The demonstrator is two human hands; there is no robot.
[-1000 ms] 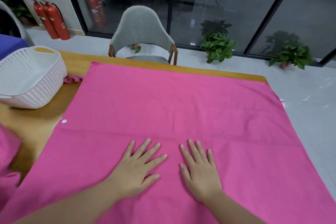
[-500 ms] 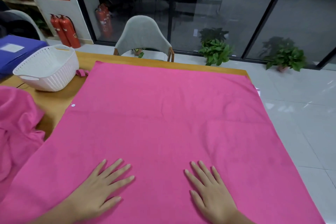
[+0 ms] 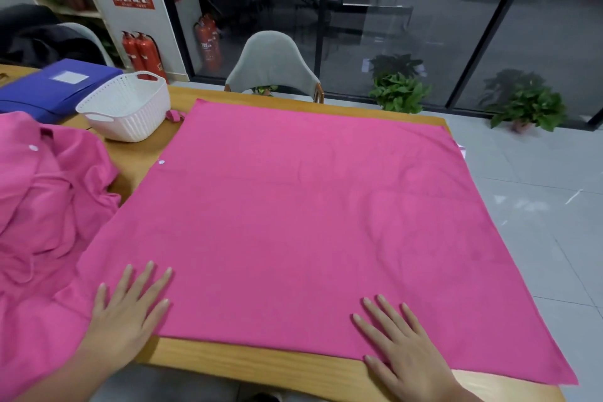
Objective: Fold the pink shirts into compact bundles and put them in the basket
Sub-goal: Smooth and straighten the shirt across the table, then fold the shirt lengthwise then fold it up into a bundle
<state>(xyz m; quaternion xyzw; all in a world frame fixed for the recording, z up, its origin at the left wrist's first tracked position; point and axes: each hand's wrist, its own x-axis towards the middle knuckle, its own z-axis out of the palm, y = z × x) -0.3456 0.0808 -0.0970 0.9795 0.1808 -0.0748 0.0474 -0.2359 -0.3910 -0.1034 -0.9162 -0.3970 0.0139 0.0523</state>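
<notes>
Both palms were down flat, fingers spread wide and gripping nothing: the left hand point(image 3: 125, 313) pressed the near left corner of the spread pink shirt point(image 3: 293, 222), the right hand point(image 3: 401, 346) its near hem. The cloth ran away from both hands across the worktop point(image 3: 261, 359). It looked light, soft and limp, likely to slide, so pinching the near corners seemed best. Left of the left hand sat a crumpled second shirt point(image 3: 42, 206); far beyond it, the white basket point(image 3: 125, 108).
</notes>
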